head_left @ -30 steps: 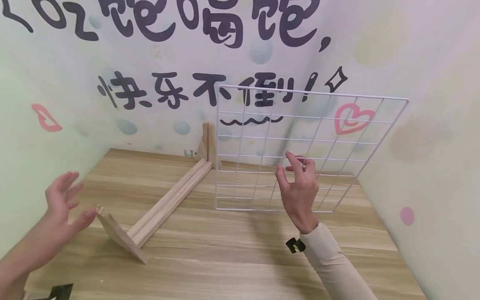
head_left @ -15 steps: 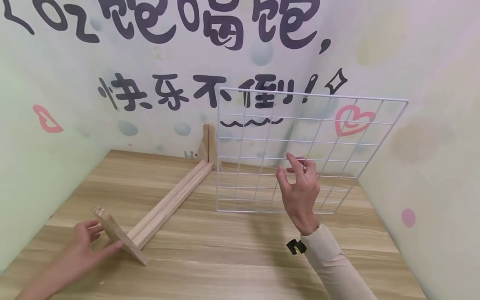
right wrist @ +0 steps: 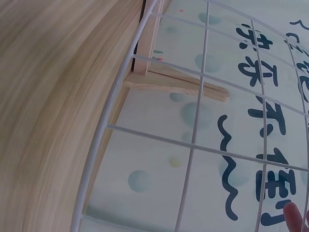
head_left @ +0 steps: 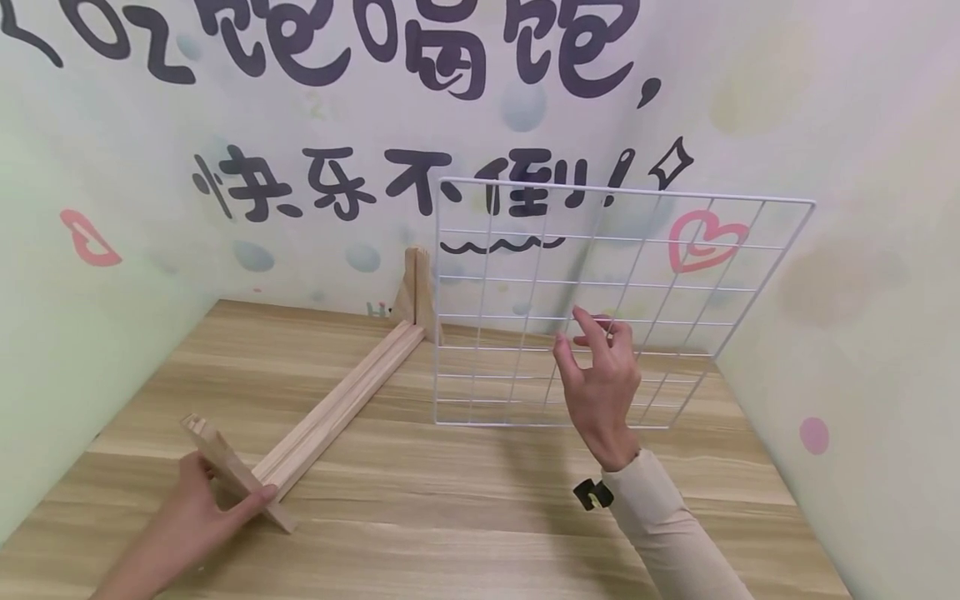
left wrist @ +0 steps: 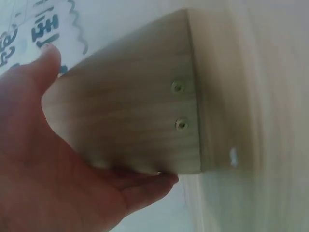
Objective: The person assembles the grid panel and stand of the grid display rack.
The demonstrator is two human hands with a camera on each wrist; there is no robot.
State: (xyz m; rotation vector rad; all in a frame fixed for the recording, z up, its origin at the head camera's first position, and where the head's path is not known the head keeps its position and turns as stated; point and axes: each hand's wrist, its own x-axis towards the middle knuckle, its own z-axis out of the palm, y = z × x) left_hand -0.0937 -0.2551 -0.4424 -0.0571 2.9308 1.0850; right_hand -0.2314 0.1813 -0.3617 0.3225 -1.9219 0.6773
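A wooden stand (head_left: 345, 400) has a long grooved crossbar between two upright end boards, and sits at a slant on the table's left half. My left hand (head_left: 191, 508) grips its near end board, thumb on one edge and fingers on the opposite one. Two screw heads show on that board's outer face (left wrist: 130, 96) in the left wrist view. My right hand (head_left: 600, 375) holds a white wire grid panel (head_left: 630, 190) by its wires, fingers bent at the mesh. The panel stands tilted to the right of the stand, its lower edge close over the table.
The wood-grain table (head_left: 450, 517) is bounded behind by a wall (head_left: 300, 108) with large black lettering, with further walls at left and right. The stand's far end board (head_left: 422, 292) rises close to the back wall.
My left hand has come down from above the near end board, moved inward and taken hold of it. The right hand and wire grid panel have stayed nearly still.
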